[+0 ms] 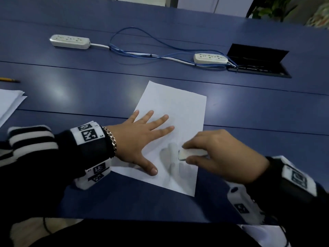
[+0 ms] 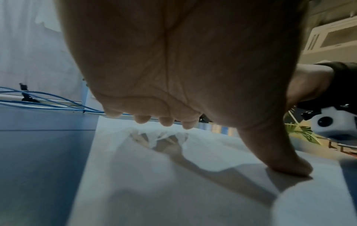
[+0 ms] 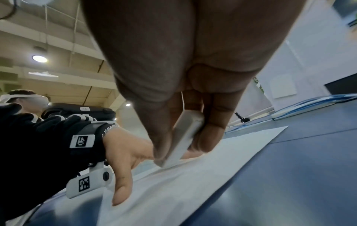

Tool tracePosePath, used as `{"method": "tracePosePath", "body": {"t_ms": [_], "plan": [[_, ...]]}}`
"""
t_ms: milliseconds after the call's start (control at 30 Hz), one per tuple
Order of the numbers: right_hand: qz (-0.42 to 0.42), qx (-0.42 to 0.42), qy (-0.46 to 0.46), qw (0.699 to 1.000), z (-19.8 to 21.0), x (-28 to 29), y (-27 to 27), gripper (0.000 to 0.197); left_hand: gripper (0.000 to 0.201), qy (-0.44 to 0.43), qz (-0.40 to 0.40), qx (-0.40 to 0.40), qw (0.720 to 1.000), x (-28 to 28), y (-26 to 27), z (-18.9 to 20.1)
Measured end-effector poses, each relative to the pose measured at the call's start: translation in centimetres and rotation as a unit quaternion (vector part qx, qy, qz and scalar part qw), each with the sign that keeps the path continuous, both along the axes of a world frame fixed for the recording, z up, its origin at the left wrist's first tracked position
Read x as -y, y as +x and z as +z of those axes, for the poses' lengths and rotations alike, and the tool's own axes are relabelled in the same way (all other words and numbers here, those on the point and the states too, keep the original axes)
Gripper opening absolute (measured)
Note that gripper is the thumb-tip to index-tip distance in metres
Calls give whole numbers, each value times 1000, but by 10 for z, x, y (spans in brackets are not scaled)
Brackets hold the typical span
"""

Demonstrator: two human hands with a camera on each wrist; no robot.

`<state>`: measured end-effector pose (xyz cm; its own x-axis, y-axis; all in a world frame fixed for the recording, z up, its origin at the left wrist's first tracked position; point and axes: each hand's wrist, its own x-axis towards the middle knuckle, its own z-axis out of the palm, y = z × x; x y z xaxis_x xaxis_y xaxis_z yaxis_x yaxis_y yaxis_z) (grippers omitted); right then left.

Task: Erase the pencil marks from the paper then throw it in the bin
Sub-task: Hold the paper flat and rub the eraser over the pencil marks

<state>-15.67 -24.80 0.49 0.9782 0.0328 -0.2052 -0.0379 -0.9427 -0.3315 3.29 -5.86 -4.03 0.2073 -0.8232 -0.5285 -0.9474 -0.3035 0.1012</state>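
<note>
Over at the far left of the blue table (image 1: 71, 97), a yellow pencil (image 1: 8, 80) lies by itself, and just below it a stack of white sheets (image 1: 8, 102) pokes in from the edge. Further back sits a white power strip (image 1: 69, 41), its cord running rightward into a loose loop of blue cables (image 1: 135, 41).

Nearer to me, the person's left hand (image 1: 137, 138) lies flat on the paper (image 1: 178, 107), fingers spread wide and straight, thumb (image 2: 286, 165) pressed down near the sheet's near edge. It grips nothing; it only pins the sheet. A chain bracelet (image 1: 112, 139) circles that wrist, beside a band with square black-and-white markers.

The paper lies tilted in the middle of the table, its far corner pointing away from the person. Whether any pencil marks show on it I cannot tell; only shadows of the hands are plain.

To the right, the right hand (image 1: 224, 155) pinches a white eraser (image 1: 191, 154) between thumb and fingers, its lower corner touching the paper close to the sheet's right edge.

Beyond, a second power strip (image 1: 211, 58) rests beside an open black cable hatch (image 1: 258, 59) set into the table.
</note>
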Motion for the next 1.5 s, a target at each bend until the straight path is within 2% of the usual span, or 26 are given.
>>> {"method": "tracePosePath", "body": {"t_ms": [200,267,333,467,567,667,800,933,1000,1100,1133,1267,1400,1500], "plan": [[44,10,-31,999,-15,13,57,31,153,2,20,-16,1000,11,7,-8],[53,25,-28,998,-17,10,55,28,156,3,22,-13,1000,13,7,-9],[97,36,-27,994,-19,5,46,23,158,9,27,-5,1000,14,6,-9],[186,-14,-10,982,-18,-1,39,22,160,21,31,1,999,15,4,-7],[147,35,-26,988,-21,8,57,26,161,20,31,-5,999,16,4,-6],[117,68,-30,990,-27,2,49,24,160,20,34,-6,999,15,5,-6],[197,-10,-17,980,-21,-13,36,21,161,19,31,3,999,16,4,-7],[111,47,-36,992,-18,3,63,26,164,17,35,-8,999,16,5,-7],[128,59,-39,989,-22,-4,53,21,164,18,37,-5,999,16,4,-7],[202,-15,-22,979,-19,-21,30,20,161,27,34,6,999,17,2,-5],[202,-26,-20,979,-17,-19,29,21,161,29,32,8,999,17,2,-5],[120,31,-32,992,-16,6,32,27,156,16,27,2,1000,15,6,-6],[98,45,-43,993,-20,11,34,26,146,-25,-5,3,1000,17,9,-6],[72,45,-52,995,-18,14,41,30,142,-8,-8,-32,999,21,10,-5]]}}
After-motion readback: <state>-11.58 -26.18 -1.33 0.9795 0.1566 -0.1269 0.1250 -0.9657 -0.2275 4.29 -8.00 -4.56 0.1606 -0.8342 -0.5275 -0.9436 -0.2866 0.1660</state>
